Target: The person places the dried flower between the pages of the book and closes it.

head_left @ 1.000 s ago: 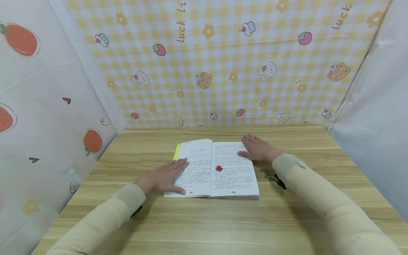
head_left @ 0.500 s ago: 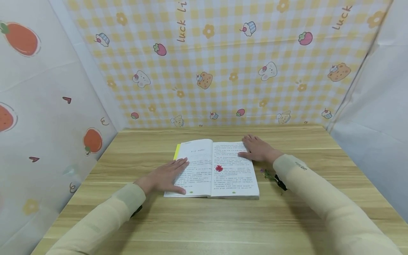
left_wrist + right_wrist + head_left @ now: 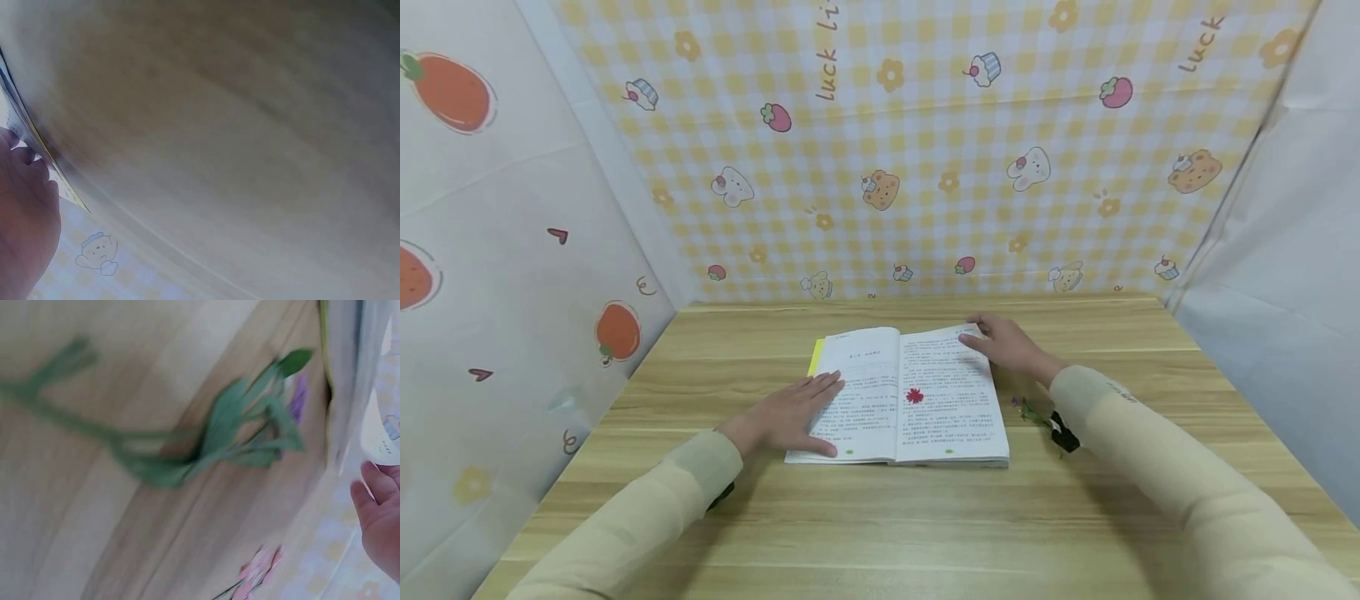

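An open book (image 3: 951, 429) with printed pages lies on the wooden table, a small red flower (image 3: 914, 396) on its right page. My left hand (image 3: 786, 412) rests flat with spread fingers on the left page; the left wrist view catches that hand (image 3: 28, 219) beside the book's edge. At the upper right corner, my right hand (image 3: 1009, 343) pinches a page (image 3: 958, 337), thumb on top and fingers behind the edge. This page corner is raised a little. In the right wrist view, the page (image 3: 374, 434) curves up above the fingertips (image 3: 369, 478).
A green-leaved stem with a purple flower (image 3: 1033, 411) lies right of the book, partly under the right forearm. Pink flowers (image 3: 259, 572) lie near it in the right wrist view. Patterned cloth (image 3: 880, 150) hangs behind the table (image 3: 880, 533).
My right hand, flat on the right page before, has drawn its fingers in at the top right corner and lifted the page there. The left hand has stayed put.
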`<control>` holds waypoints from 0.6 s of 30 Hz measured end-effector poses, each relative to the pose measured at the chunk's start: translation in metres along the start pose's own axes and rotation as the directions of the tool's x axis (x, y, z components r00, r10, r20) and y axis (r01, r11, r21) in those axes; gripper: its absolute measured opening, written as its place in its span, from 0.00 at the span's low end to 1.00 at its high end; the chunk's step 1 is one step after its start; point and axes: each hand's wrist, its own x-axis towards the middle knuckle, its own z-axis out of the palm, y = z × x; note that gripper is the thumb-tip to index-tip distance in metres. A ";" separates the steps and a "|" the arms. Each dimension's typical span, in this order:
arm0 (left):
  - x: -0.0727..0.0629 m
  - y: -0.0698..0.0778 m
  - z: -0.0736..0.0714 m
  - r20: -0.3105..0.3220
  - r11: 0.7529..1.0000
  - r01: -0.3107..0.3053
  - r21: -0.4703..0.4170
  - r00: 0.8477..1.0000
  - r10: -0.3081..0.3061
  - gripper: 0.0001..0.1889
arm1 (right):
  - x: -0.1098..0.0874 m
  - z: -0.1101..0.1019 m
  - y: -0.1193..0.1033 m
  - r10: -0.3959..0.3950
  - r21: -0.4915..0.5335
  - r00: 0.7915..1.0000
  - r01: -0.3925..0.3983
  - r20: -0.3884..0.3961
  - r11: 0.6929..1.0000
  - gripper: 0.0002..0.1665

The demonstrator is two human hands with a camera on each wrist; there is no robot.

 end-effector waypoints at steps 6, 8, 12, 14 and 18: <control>0.001 0.000 0.001 -0.004 1.000 0.001 -0.010 1.000 -0.002 0.61 | -0.006 -0.003 -0.014 0.053 0.183 0.998 -0.050 -0.016 0.982 0.41; 0.001 -0.001 0.002 -0.006 1.000 0.000 -0.007 1.000 0.000 0.61 | -0.009 -0.005 -0.018 0.083 0.246 0.997 -0.081 0.002 0.966 0.41; 0.001 -0.001 0.002 -0.007 1.000 -0.003 -0.005 1.000 0.003 0.61 | -0.016 -0.010 -0.024 0.113 0.342 0.992 -0.124 0.053 0.932 0.41; 0.001 -0.001 0.002 -0.001 1.000 0.000 -0.004 1.000 0.000 0.61 | -0.020 -0.012 -0.026 0.108 0.390 0.991 -0.129 0.076 0.912 0.39; 0.001 0.000 0.001 0.007 1.000 0.004 0.000 1.000 -0.004 0.61 | -0.029 -0.011 -0.030 0.082 0.514 0.989 -0.134 0.123 0.847 0.38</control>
